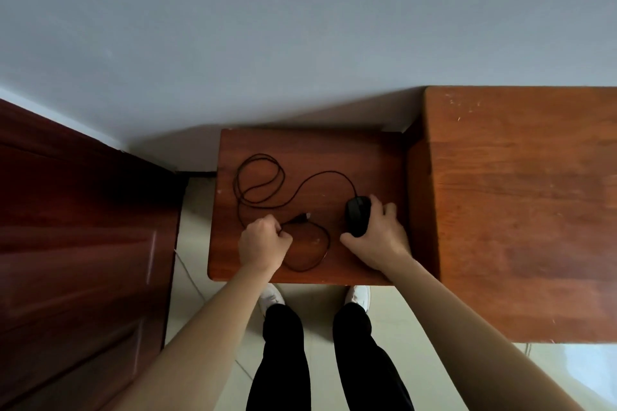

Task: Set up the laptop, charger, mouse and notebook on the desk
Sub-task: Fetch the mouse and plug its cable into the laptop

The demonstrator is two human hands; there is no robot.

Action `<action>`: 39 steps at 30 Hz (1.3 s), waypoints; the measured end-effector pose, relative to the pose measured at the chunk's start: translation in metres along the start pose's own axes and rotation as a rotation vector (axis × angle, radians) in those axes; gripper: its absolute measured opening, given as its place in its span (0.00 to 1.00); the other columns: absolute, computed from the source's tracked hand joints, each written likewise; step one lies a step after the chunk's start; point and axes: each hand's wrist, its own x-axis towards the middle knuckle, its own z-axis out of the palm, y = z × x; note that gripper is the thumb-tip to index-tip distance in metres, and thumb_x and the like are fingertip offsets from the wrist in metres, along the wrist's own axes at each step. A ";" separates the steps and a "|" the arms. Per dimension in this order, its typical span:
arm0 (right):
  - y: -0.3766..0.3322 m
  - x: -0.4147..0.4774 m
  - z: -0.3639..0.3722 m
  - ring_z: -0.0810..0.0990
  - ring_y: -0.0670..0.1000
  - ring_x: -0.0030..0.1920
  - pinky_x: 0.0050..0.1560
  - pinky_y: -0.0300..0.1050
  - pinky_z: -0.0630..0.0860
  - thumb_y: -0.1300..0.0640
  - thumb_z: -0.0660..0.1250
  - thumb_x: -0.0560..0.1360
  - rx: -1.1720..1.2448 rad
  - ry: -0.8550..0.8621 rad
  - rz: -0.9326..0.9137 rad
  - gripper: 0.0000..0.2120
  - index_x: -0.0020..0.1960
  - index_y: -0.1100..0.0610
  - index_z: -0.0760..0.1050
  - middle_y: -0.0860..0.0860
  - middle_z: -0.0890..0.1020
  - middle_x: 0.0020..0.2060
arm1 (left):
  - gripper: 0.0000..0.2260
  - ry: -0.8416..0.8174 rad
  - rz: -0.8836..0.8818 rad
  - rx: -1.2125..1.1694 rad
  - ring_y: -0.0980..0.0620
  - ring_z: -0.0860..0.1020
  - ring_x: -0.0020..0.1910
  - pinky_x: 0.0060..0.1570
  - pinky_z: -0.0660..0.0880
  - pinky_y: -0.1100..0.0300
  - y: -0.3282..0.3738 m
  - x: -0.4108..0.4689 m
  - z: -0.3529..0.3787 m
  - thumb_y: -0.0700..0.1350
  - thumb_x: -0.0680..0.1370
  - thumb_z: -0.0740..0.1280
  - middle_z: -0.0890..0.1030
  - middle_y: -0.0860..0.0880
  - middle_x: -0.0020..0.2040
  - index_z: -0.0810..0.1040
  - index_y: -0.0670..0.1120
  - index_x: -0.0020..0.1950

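Observation:
A black wired mouse (356, 213) lies on a small low wooden table (300, 143). My right hand (379, 237) wraps around the mouse from the right and near side. Its black cable (260, 183) runs in loose loops over the table's left half and ends in a USB plug (302, 217). My left hand (263, 240) is closed on the cable just behind that plug. No laptop, charger or notebook is in view.
A taller, larger wooden desk (521, 210) stands against the small table's right side. A dark wooden door (76, 243) is on the left, a pale wall behind. My legs and white shoes stand on the tiled floor below the table's near edge.

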 end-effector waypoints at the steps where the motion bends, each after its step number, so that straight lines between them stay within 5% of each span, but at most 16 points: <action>1: -0.004 -0.004 -0.008 0.77 0.62 0.58 0.53 0.49 0.76 0.37 0.72 0.65 0.007 0.019 -0.017 0.47 0.76 0.51 0.56 0.57 0.66 0.66 | 0.04 0.009 0.022 0.003 0.43 0.82 0.42 0.35 0.74 0.57 -0.003 -0.004 -0.010 0.43 0.72 0.70 0.83 0.47 0.41 0.80 0.47 0.45; 10: -0.063 -0.064 -0.150 0.79 0.64 0.53 0.50 0.52 0.76 0.43 0.73 0.65 0.121 0.237 -0.135 0.38 0.69 0.51 0.61 0.54 0.67 0.59 | 0.16 0.328 0.288 0.035 0.45 0.82 0.52 0.45 0.77 0.54 0.047 -0.038 -0.166 0.40 0.75 0.67 0.83 0.48 0.56 0.80 0.45 0.62; 12: -0.075 -0.079 -0.189 0.79 0.65 0.54 0.51 0.53 0.75 0.45 0.72 0.65 0.144 0.313 -0.150 0.36 0.68 0.52 0.62 0.54 0.68 0.60 | 0.14 0.399 0.342 0.012 0.42 0.80 0.53 0.48 0.77 0.51 0.065 -0.046 -0.208 0.39 0.73 0.68 0.83 0.45 0.51 0.83 0.44 0.58; 17: -0.099 -0.123 -0.267 0.78 0.64 0.58 0.53 0.53 0.73 0.46 0.70 0.66 0.203 0.537 -0.210 0.35 0.69 0.52 0.62 0.53 0.73 0.64 | 0.04 0.561 0.518 -0.087 0.41 0.75 0.44 0.35 0.66 0.55 0.105 -0.067 -0.286 0.36 0.72 0.68 0.78 0.46 0.37 0.81 0.43 0.41; 21: -0.100 -0.173 -0.298 0.79 0.63 0.55 0.51 0.53 0.73 0.46 0.69 0.66 0.288 0.756 -0.172 0.34 0.68 0.51 0.62 0.53 0.74 0.63 | 0.05 0.558 0.661 -0.199 0.42 0.75 0.42 0.35 0.65 0.56 0.136 -0.084 -0.321 0.36 0.74 0.66 0.76 0.49 0.35 0.79 0.43 0.39; 30: 0.000 -0.292 -0.329 0.75 0.56 0.47 0.47 0.49 0.67 0.43 0.67 0.66 0.417 1.180 0.103 0.30 0.64 0.46 0.60 0.51 0.76 0.59 | 0.04 0.413 1.021 -0.478 0.49 0.74 0.40 0.39 0.68 0.57 0.250 -0.147 -0.308 0.39 0.76 0.67 0.77 0.53 0.39 0.80 0.46 0.43; 35: 0.094 -0.365 -0.333 0.77 0.56 0.54 0.50 0.49 0.69 0.44 0.70 0.68 0.445 1.369 0.299 0.31 0.66 0.47 0.62 0.50 0.76 0.60 | 0.06 0.282 1.244 -0.491 0.53 0.77 0.39 0.37 0.66 0.71 0.320 -0.218 -0.257 0.41 0.77 0.69 0.77 0.50 0.46 0.85 0.45 0.52; 39: 0.174 -0.413 -0.330 0.73 0.52 0.49 0.50 0.48 0.70 0.43 0.69 0.66 0.472 1.452 0.396 0.34 0.69 0.51 0.64 0.52 0.76 0.59 | 0.07 0.230 1.373 -0.449 0.49 0.79 0.40 0.37 0.70 0.65 0.376 -0.279 -0.207 0.41 0.77 0.71 0.80 0.48 0.44 0.85 0.47 0.53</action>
